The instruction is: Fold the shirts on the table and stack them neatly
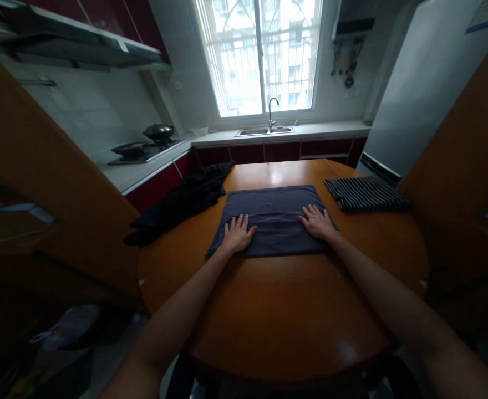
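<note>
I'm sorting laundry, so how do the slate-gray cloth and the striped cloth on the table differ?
The slate-gray cloth is plain; the striped cloth has light stripes on black. The slate-gray cloth covers a larger area than the striped cloth. The left hand and right hand rest on the slate-gray cloth; neither touches the striped cloth. Both lie on the wooden table.
</note>
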`<state>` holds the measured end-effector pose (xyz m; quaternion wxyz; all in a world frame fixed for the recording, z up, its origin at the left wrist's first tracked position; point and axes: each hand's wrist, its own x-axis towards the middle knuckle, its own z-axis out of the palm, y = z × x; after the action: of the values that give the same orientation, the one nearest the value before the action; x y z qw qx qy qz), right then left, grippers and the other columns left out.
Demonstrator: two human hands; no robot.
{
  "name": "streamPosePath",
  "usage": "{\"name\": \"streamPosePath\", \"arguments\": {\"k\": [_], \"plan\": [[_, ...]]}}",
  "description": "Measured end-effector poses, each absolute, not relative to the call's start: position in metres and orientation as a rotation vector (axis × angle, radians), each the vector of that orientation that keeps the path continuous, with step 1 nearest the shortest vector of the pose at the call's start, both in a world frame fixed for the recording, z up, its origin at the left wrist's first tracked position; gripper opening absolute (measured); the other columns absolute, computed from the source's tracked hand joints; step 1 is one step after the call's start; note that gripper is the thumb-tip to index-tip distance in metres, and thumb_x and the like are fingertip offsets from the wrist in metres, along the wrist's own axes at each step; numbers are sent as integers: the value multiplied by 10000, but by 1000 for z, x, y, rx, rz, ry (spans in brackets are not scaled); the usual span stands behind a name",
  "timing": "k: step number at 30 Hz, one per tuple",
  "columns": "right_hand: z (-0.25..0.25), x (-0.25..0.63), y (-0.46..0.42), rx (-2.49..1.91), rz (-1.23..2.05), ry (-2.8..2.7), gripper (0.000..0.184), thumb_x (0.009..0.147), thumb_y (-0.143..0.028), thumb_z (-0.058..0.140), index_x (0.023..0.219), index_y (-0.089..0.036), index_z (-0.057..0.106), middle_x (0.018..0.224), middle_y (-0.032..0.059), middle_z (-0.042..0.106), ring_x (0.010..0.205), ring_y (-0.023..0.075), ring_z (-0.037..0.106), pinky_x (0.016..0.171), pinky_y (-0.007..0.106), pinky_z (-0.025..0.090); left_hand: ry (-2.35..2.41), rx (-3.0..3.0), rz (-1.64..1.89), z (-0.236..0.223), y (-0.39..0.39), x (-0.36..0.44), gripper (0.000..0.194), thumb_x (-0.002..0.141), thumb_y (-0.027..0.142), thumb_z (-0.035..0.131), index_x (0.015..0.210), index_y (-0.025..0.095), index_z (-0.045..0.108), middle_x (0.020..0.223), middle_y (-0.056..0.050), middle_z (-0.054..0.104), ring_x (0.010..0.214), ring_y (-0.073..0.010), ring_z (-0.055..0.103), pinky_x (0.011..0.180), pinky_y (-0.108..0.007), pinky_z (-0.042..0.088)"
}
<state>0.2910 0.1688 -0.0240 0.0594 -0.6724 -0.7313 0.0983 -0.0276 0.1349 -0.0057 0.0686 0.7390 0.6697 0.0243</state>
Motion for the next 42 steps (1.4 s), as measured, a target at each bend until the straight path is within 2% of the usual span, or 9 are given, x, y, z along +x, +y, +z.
{"name": "streamPosePath", "arguments": {"k": [4, 8, 11, 15, 21, 30, 34, 38, 42], "plan": [[-29, 322, 177, -2107, 274, -2085, 683, 1038, -531, 221, 1598, -147, 299, 1688, 140, 183, 1562, 288, 122, 1220, 609, 112, 2124, 2133, 84, -5, 147, -59, 732, 1019, 598, 218, 1604, 161, 277, 1686, -137, 141, 1561, -334, 128, 1211, -645, 158], [-24, 331, 173, -2076, 141, -1958, 601, 1054, -406, 261, 1539, -78, 396, 1643, 213, 284, 1535, 322, 222, 1205, 583, 194, 2189, 2148, 182, 0, 147, -76, 650, 1036, 504, 261, 1568, 143, 358, 1664, -171, 226, 1545, -372, 181, 1184, -703, 162], [-14, 307, 158, -1958, 23, -1968, 560, 1050, -348, 275, 1511, -73, 435, 1633, 199, 320, 1533, 311, 231, 1218, 550, 186, 2056, 2452, 303, 2, 132, -52, 600, 1041, 443, 308, 1543, 129, 407, 1634, -184, 312, 1545, -343, 205, 1216, -654, 137], [-12, 247, 125, -1644, 73, -2200, 563, 1044, -350, 276, 1538, -117, 414, 1632, 148, 346, 1526, 266, 267, 1220, 484, 229, 1648, 2718, 339, -7, 103, 5, 584, 1063, 434, 245, 1580, 182, 349, 1645, -108, 322, 1548, -258, 221, 1248, -535, 185], [-26, 203, 96, -1434, 156, -2475, 603, 1035, -343, 249, 1579, -99, 338, 1659, 135, 268, 1544, 259, 220, 1238, 504, 169, 1490, 2780, 228, -24, 88, 25, 591, 1062, 357, 211, 1619, 159, 233, 1683, -94, 207, 1562, -242, 162, 1254, -492, 174], [-23, 221, 102, -1761, 178, -2331, 689, 1040, -503, 247, 1613, -120, 249, 1680, 143, 190, 1563, 282, 129, 1234, 568, 113, 1662, 2613, 138, -14, 96, 4, 650, 1050, 529, 241, 1613, 205, 266, 1685, -80, 189, 1564, -289, 142, 1233, -575, 185], [-21, 247, 115, -1952, 273, -2178, 732, 1041, -535, 222, 1609, -72, 231, 1677, 179, 181, 1559, 300, 138, 1232, 564, 120, 1700, 2518, 154, -13, 102, -4, 680, 1041, 563, 253, 1615, 197, 249, 1688, -108, 163, 1566, -311, 114, 1226, -602, 150], [-20, 274, 130, -2106, 306, -2006, 726, 1047, -521, 215, 1587, -39, 277, 1661, 216, 217, 1552, 320, 158, 1226, 572, 123, 1802, 2397, 156, -11, 114, -19, 669, 1037, 560, 260, 1608, 210, 260, 1692, -123, 134, 1559, -346, 128, 1208, -625, 161], [-15, 270, 136, -2048, 170, -1946, 682, 1053, -455, 236, 1569, -12, 301, 1654, 233, 232, 1549, 335, 163, 1219, 587, 125, 1923, 2388, 206, -9, 123, -17, 684, 1037, 548, 264, 1611, 177, 250, 1686, -146, 167, 1558, -352, 134, 1206, -639, 159]]}}
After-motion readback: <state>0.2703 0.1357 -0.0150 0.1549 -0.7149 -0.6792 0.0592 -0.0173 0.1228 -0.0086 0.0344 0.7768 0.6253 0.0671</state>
